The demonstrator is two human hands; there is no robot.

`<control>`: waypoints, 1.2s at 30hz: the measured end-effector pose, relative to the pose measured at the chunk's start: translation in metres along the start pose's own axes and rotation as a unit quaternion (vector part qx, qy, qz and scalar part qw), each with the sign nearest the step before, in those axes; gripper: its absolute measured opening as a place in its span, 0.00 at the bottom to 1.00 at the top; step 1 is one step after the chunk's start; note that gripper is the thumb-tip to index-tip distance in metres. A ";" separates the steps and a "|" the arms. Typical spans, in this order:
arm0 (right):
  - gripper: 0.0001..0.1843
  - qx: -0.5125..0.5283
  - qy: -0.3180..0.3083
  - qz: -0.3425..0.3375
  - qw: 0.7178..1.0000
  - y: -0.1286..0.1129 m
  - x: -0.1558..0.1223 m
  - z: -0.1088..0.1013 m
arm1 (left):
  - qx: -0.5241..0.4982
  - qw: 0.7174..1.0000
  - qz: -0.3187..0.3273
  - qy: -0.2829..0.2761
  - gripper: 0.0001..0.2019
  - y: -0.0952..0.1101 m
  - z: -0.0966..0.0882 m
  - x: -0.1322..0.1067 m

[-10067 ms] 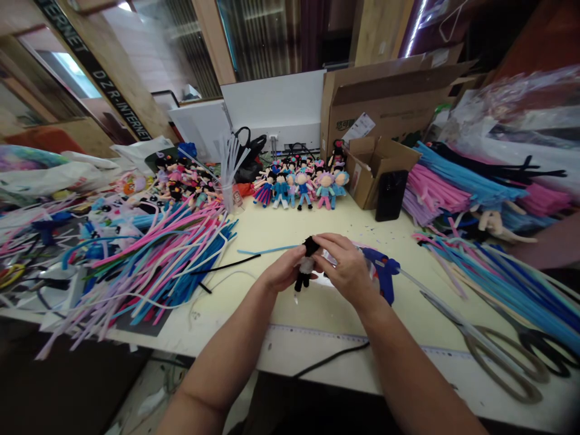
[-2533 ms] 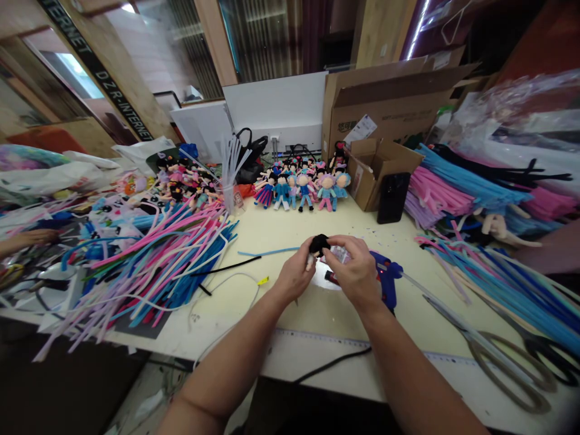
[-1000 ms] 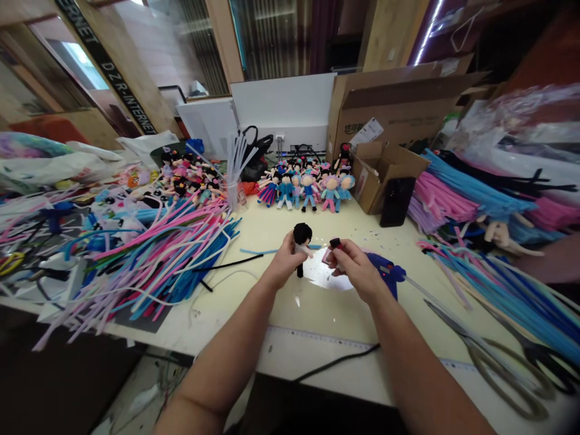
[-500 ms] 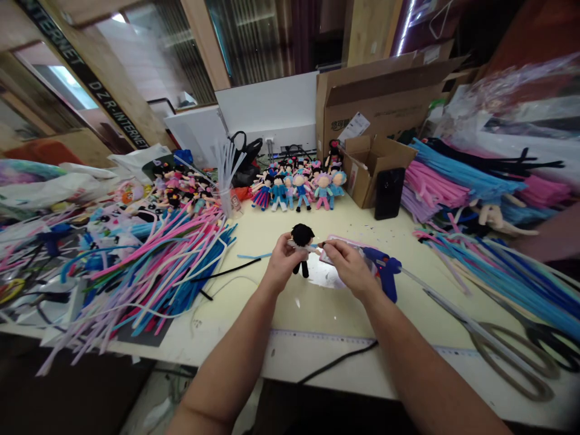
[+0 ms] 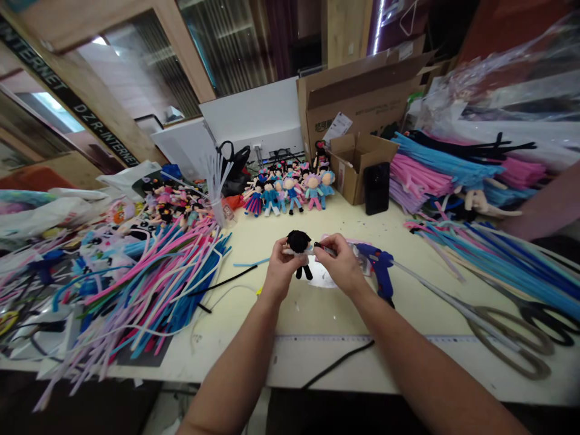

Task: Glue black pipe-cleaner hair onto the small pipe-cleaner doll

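A small doll (image 5: 298, 241) with black hair, a white top and black legs is held upright above the table. My left hand (image 5: 281, 272) is closed around its body from the left, thumb in front. Close to the doll's right side, my right hand (image 5: 338, 261) is closed in a pinch. A small black piece (image 5: 318, 244) shows at its fingertips; its exact kind is too small to tell. The fingers partly hide the doll's arms. Just right of my right hand lies a blue glue gun (image 5: 379, 266).
Many pipe cleaners (image 5: 154, 284) are heaped at left, with more bundles (image 5: 453, 160) at right. Finished dolls (image 5: 290, 193) stand at the back beside cardboard boxes (image 5: 362, 160) and a black phone (image 5: 376, 188). Large scissors (image 5: 512, 344) and a ruler (image 5: 326, 339) lie near the front edge.
My right hand has come closer to the doll and my left hand. The doll stays in my left hand. The whole view has shifted slightly.
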State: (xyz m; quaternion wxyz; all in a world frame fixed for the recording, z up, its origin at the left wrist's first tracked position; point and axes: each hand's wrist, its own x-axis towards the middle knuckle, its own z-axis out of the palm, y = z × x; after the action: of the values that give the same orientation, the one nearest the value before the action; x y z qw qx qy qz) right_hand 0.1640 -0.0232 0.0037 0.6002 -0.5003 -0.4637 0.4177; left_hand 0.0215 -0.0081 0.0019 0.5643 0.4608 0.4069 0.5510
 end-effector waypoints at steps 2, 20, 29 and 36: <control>0.12 -0.004 0.005 0.001 1.000 0.002 0.001 -0.001 | 0.006 1.000 0.004 0.000 0.28 0.000 0.001 0.000; 0.10 -0.030 0.025 -0.004 0.999 -0.004 0.001 0.000 | 0.062 0.997 0.039 0.010 0.27 -0.006 0.001 -0.002; 0.09 -0.032 0.028 -0.006 0.999 -0.004 0.001 0.000 | 0.068 0.997 0.041 0.014 0.27 -0.006 0.001 -0.001; 0.08 -0.040 0.029 -0.013 0.999 -0.002 0.002 -0.001 | 0.075 0.996 0.038 0.017 0.28 -0.006 0.001 -0.001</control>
State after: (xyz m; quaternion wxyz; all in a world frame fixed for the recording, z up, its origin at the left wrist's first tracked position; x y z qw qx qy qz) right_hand 0.1650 -0.0219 0.0056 0.5986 -0.5295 -0.4688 0.3762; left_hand 0.0237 -0.0089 -0.0039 0.4997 0.5077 0.4384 0.5481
